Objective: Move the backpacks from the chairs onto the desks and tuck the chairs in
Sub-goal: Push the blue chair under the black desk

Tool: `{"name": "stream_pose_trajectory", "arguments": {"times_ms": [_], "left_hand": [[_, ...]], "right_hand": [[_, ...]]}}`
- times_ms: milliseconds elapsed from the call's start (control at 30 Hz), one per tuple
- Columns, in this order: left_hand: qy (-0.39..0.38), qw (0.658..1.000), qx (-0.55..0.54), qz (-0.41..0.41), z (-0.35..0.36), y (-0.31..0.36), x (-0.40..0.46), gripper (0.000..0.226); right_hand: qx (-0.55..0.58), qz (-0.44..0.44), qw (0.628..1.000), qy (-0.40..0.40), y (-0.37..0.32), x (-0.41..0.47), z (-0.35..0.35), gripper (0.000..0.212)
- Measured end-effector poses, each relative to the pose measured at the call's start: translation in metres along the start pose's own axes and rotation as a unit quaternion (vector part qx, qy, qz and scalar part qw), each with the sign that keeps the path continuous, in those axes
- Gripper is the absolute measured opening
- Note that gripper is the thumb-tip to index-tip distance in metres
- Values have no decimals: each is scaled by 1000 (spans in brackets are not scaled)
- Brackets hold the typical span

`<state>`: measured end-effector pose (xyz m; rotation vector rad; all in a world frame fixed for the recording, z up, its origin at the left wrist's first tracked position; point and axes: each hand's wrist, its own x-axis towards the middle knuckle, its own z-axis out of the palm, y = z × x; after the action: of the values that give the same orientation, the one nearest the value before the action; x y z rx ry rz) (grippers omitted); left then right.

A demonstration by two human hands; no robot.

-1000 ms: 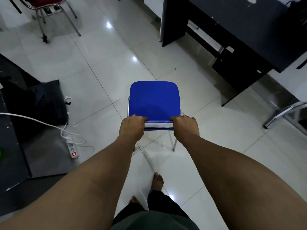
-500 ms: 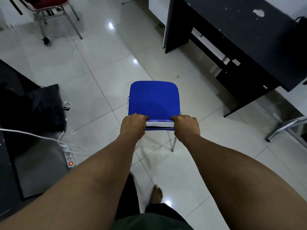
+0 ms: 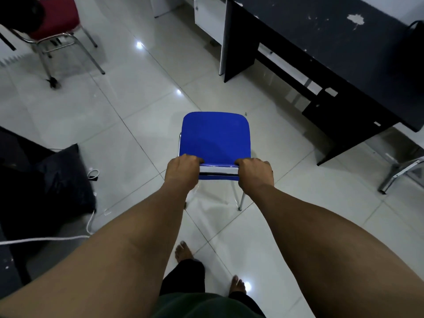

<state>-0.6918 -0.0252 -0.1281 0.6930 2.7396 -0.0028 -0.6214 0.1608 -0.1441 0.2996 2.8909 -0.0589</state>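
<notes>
There is a single view, from a camera worn on the person's head, looking forward and steeply down along both bare forearms. It sits close above the body, so the arms fill the lower half and the feet show at the bottom edge. The wide lens bends the tiled floor (image 3: 128,125) outward. A blue chair (image 3: 215,136) sits mid-frame, a dark desk (image 3: 339,42) fills the upper right corner, and a red chair (image 3: 57,19) the upper left.

Bare forearms, dark trousers (image 3: 183,276), bare feet (image 3: 182,250).
</notes>
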Motion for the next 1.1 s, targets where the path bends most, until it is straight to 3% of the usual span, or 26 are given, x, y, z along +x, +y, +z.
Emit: {"name": "stream_pose_trajectory", "arguments": {"times_ms": [633, 1100], "left_hand": [[28, 998, 55, 20, -38, -130, 91, 44], [49, 993, 86, 64, -62, -160, 125, 38]], "right_hand": [[33, 21, 999, -14, -106, 94, -29, 19], [-4, 31, 999, -42, -127, 133, -55, 31]]}}
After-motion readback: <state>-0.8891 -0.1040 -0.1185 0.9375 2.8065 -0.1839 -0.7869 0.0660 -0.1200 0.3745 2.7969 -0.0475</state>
